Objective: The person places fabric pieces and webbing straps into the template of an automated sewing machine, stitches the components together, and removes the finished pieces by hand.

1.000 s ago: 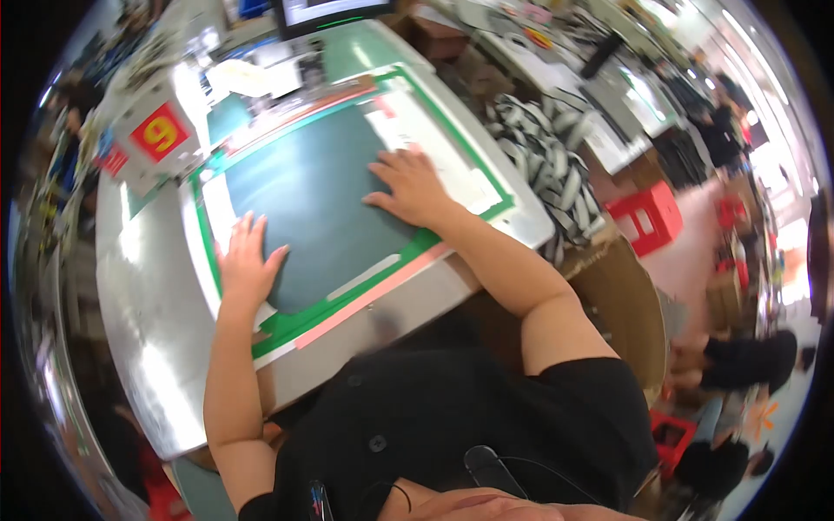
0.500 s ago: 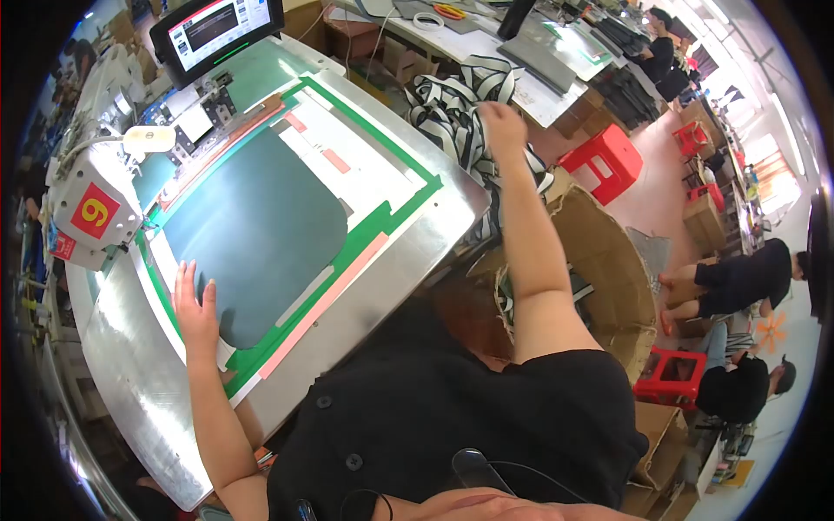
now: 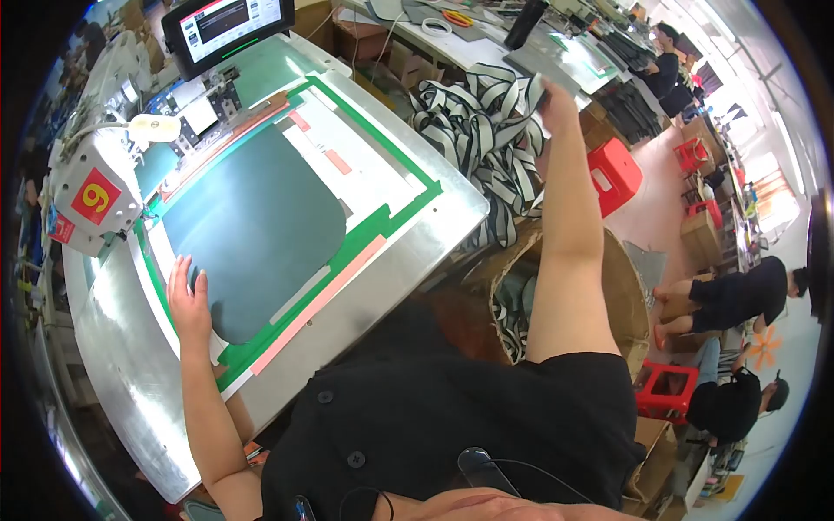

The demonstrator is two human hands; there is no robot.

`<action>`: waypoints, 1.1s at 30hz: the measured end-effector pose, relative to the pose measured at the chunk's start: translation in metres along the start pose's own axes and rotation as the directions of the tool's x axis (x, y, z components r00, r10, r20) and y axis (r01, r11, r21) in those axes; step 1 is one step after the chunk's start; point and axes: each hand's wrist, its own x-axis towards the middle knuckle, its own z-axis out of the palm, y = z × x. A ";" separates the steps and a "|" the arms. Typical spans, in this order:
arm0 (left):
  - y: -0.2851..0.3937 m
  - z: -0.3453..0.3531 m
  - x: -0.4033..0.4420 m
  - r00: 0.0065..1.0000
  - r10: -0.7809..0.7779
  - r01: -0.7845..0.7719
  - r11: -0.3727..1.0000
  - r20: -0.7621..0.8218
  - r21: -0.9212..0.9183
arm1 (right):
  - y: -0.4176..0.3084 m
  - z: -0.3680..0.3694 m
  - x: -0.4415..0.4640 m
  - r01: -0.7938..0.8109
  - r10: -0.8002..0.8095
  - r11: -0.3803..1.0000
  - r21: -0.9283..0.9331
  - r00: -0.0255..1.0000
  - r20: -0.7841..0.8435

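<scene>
My left hand (image 3: pixel 188 304) lies with fingers stretched out at the near left edge of a dark grey-green rounded panel (image 3: pixel 261 226). The panel rests flat on a white template (image 3: pixel 373 165) bordered with green tape, on the metal bed of a sewing machine (image 3: pixel 95 195). Out to the right, my right hand (image 3: pixel 559 106) is closed at the far side of a tangled heap of black-and-white strips (image 3: pixel 469 130). A strip runs from the heap to its fingers, which are partly hidden by the back of the hand.
A lit screen (image 3: pixel 230 30) stands behind the machine. Below my right arm sits a round cardboard bin (image 3: pixel 621 286) with striped pieces inside. Beyond are a red stool (image 3: pixel 615 178), a worktable with yellow-handled scissors (image 3: pixel 458 18), and several people at work.
My right hand has moved right and slightly up, away from the middle of the heap, and the strips have spread with it. My left hand has hardly shifted on the panel.
</scene>
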 end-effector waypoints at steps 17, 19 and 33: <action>0.042 -0.007 -0.004 0.998 0.064 -0.068 0.873 -0.025 -0.482 | 0.027 0.289 -0.245 0.416 0.217 0.859 -0.297 0.230 0.949; 0.052 -0.006 -0.008 0.997 0.024 0.038 0.720 0.079 -0.693 | 0.041 0.299 -0.310 0.567 0.420 0.721 -0.398 0.100 0.902; 0.042 0.003 -0.003 0.983 -0.160 0.092 0.848 -0.086 -0.523 | 0.090 0.244 -0.353 0.927 -0.351 0.368 -0.073 0.211 0.912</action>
